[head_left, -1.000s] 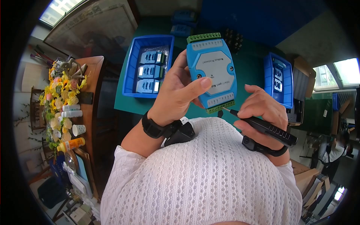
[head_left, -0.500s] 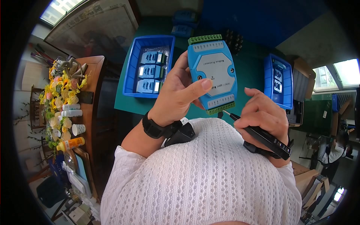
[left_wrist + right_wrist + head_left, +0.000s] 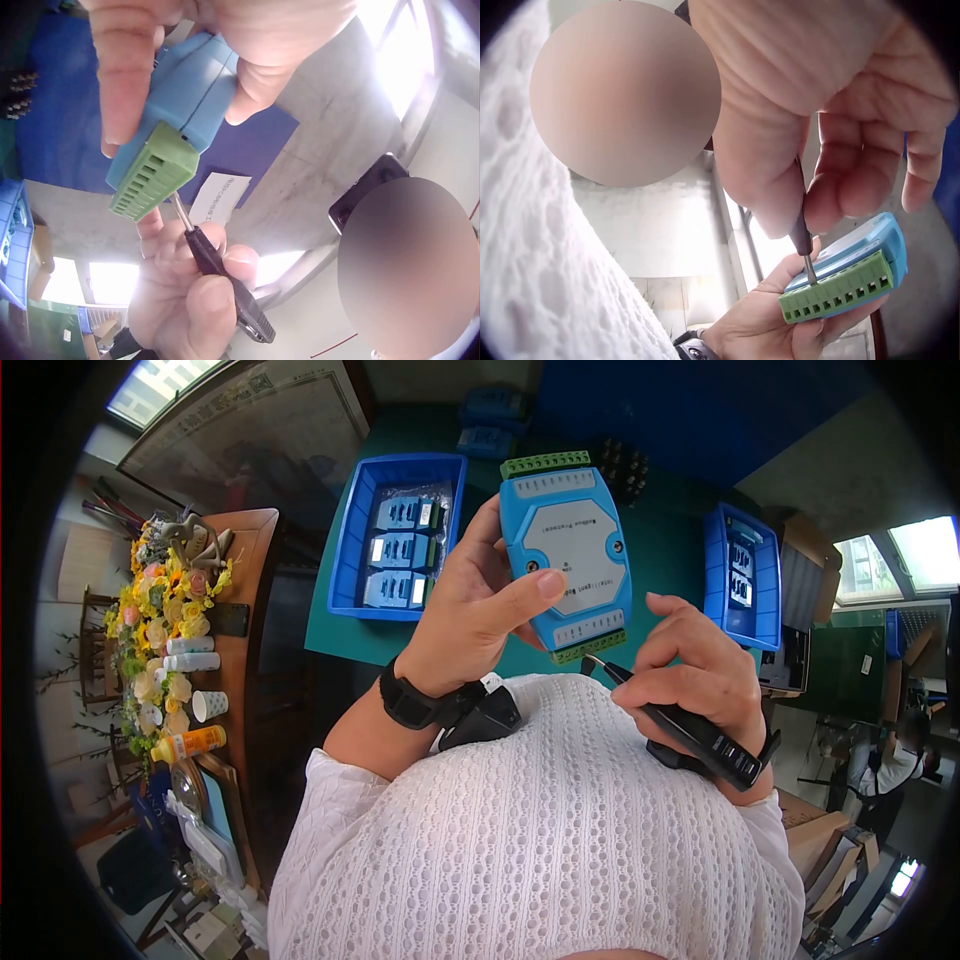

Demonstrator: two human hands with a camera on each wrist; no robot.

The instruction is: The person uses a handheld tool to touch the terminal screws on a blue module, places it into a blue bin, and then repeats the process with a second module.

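My left hand (image 3: 470,600) holds a blue module (image 3: 575,550) by its left side, thumb on the printed grey label. Green screw terminal blocks (image 3: 545,464) run along both ends of it. From the right, my right hand (image 3: 695,670) grips a black-handled screwdriver (image 3: 705,745) between thumb and fingers, with the index finger lifted off. In the right wrist view, the screwdriver's metal shaft (image 3: 809,268) meets the upper face of the near terminal block (image 3: 840,291). The left wrist view shows this block (image 3: 157,169) from its slotted side, the shaft's tip hidden at its edge.
On the green table, a blue bin (image 3: 340,575) with several similar modules stands at the left, another blue bin (image 3: 745,625) at the right. More blue modules (image 3: 490,440) and small dark metal parts (image 3: 625,470) lie farther back. A wooden side table (image 3: 255,560) holds flowers and bottles.
The screwdriver's handle has swung down and leftward, so it slants more steeply, while its tip stays by the near terminal block. The left hand and module have barely moved.
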